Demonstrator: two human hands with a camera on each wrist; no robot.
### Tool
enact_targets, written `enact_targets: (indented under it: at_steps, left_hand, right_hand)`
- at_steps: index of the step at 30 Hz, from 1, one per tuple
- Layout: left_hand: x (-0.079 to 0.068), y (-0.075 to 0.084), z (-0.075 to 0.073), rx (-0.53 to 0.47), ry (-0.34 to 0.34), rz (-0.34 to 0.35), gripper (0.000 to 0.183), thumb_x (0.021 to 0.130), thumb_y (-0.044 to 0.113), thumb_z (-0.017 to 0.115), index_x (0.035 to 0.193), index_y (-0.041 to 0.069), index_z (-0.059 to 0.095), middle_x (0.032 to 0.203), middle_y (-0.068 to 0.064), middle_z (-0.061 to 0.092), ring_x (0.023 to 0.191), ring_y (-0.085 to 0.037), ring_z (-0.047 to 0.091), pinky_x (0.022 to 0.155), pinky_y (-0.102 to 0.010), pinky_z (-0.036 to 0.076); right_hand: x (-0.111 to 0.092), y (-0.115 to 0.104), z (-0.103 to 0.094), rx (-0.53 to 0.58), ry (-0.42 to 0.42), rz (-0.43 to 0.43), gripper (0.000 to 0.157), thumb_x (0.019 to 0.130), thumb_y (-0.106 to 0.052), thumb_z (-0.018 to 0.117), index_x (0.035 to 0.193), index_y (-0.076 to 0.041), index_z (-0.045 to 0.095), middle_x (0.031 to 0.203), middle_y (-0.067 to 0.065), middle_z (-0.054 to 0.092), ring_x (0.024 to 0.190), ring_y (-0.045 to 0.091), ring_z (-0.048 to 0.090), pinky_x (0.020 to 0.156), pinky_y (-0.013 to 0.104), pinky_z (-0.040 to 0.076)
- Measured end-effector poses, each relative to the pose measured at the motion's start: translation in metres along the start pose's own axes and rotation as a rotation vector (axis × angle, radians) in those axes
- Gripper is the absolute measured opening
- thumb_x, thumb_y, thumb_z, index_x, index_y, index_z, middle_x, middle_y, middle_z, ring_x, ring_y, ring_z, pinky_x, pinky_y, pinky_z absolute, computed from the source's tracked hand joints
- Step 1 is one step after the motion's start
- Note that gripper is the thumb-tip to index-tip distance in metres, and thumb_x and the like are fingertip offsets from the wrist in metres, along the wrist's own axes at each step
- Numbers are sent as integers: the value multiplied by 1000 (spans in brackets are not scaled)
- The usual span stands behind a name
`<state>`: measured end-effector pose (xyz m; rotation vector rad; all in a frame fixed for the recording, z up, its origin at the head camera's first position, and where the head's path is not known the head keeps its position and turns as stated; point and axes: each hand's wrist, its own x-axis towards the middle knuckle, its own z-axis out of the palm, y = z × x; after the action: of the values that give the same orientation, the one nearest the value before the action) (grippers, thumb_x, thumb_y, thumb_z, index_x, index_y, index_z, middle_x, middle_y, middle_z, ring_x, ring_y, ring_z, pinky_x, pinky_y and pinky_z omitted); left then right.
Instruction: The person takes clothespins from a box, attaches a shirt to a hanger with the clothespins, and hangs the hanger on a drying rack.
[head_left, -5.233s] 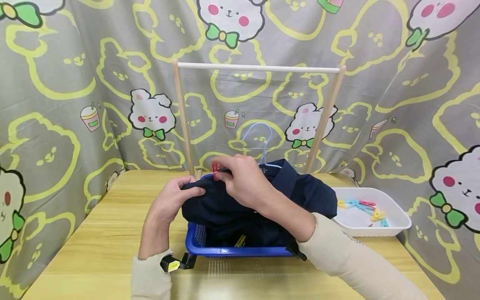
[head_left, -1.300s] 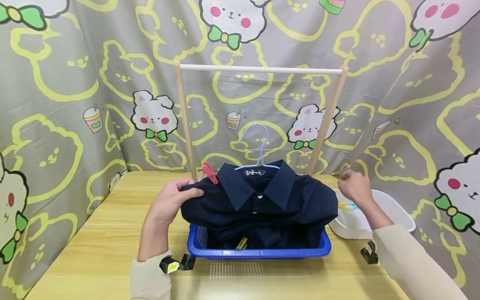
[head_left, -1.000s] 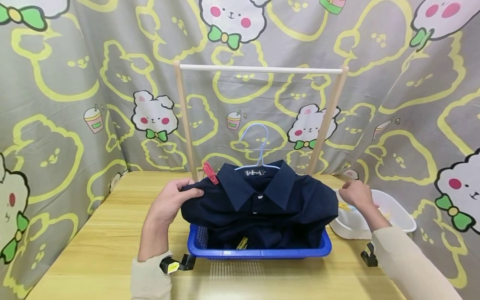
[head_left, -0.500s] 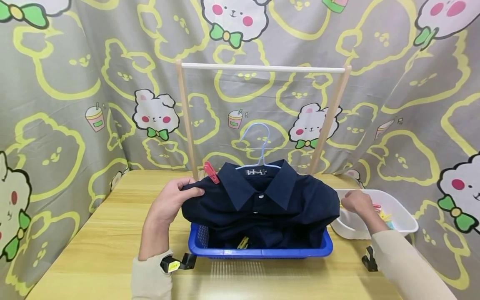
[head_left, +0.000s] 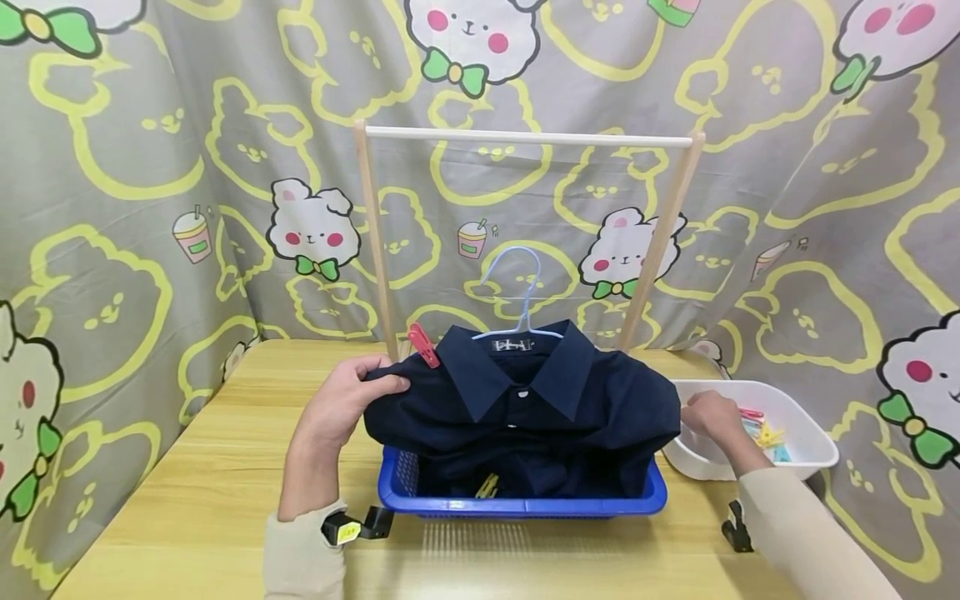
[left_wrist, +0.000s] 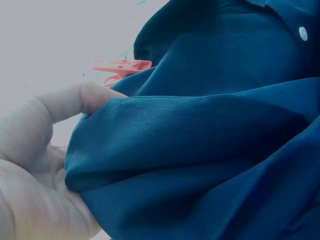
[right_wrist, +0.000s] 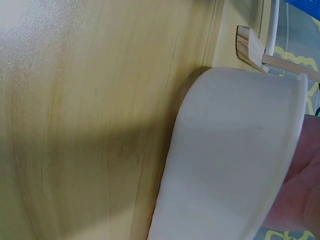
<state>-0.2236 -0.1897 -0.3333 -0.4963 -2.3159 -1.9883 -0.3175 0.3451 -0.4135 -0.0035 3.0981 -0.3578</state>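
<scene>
A dark navy shirt with white buttons lies over a blue plastic basket. Inside its collar sits a light blue hanger, hook upward. My left hand pinches the shirt's left shoulder between thumb and fingers, as the left wrist view also shows. Close by, a red clothespin stands clipped to the shoulder beside the collar. My right hand reaches down into a white tray at the right, its fingertips hidden; I cannot tell whether it holds anything. In the right wrist view the tray's wall covers most of that hand.
Loose clothespins in yellow, pink and blue lie in the tray. A yellow clothespin shows at the basket's front. Behind the basket rises a wooden rack with a white bar. A patterned curtain surrounds the wooden table.
The right hand has let go of the red clothespin, left it clipped on the shirt's shoulder, and moved right, then down into the white tray. The left hand keeps its pinch on the shirt.
</scene>
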Motion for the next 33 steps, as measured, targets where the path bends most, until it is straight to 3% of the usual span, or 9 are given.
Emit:
enact_targets:
  at_steps: [13,23,33]
  left_hand:
    - [0,0,1,-9,16,-15,27,87,13,67,71,3,47,64,-2,38,61,-21,47,58,-29,39]
    - [0,1,1,-17,-2,-4,26,87,13,66,72,3,48,64,0,40,61,-19,48,58,-28,40]
    - [0,0,2,-10,32,-32,25,87,13,67,72,2,49,65,-3,41,64,-22,49,59,-29,41]
  right_hand:
    - [-3,-5,-3,11,-21,32,27,83,-23,50,70,-3,63,72,14,59,71,33,55,66,43,43]
    - [-5,-2,-5,7,0,24,13,71,-12,53,65,-1,56,70,15,56,66,33,53,63,43,43]
    - [-13,-3,-8,28,10,13,14,70,-12,54,59,-5,50,63,11,52,62,31,52,59,38,42]
